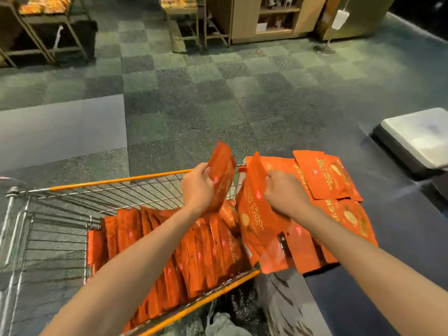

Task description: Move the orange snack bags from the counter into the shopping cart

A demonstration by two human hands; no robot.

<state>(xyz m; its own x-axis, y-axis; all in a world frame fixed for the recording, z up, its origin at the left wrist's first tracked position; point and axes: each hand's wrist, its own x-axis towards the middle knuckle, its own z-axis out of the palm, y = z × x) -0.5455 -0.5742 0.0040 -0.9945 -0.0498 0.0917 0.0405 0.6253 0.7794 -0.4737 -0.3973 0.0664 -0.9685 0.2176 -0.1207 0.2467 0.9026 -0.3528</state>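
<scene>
My left hand [197, 187] grips one orange snack bag [221, 173] upright above the right end of the wire shopping cart [116, 181]. Several orange bags [184, 253] stand packed in a row inside the cart. My right hand [282, 190] grips another orange bag [254, 214], tilted up at the left edge of the dark counter [400, 229]. More orange bags [324, 178] lie flat and overlapping on the counter beside and under that hand.
A white-topped scale or pad [419, 137] sits at the counter's far right. Green carpet tiles [218, 93] stretch ahead. Wooden display racks [48, 25] and a shelf unit [266, 18] stand at the back, with a sign stand [327, 47] nearby.
</scene>
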